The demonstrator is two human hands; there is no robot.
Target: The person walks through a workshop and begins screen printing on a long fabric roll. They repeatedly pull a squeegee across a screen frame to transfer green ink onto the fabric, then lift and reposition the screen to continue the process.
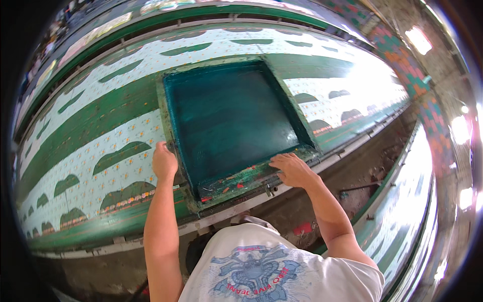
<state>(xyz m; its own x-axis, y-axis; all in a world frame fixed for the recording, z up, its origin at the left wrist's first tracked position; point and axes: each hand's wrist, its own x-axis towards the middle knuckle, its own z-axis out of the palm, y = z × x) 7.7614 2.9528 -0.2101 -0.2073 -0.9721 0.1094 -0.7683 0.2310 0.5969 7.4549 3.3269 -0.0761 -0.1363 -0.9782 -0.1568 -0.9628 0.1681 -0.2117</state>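
A large screen-printing frame lies tilted on a long green table, its inside coated dark teal and its near rim smeared with red and green paint. My left hand is closed at the frame's left side, fingers curled by the rim. Over the near right part of the rim, my right hand rests with bent fingers gripping it. Pale blue cloth with small orange motifs is spread flat under and beside the frame, with dark green curved shapes across it.
A metal rail with a small clamp runs along the table's near edge. Another long table stands at the right, across a dirt-strewn gap. More tables with coloured cloth lie beyond. A patchwork brick wall is at the far right.
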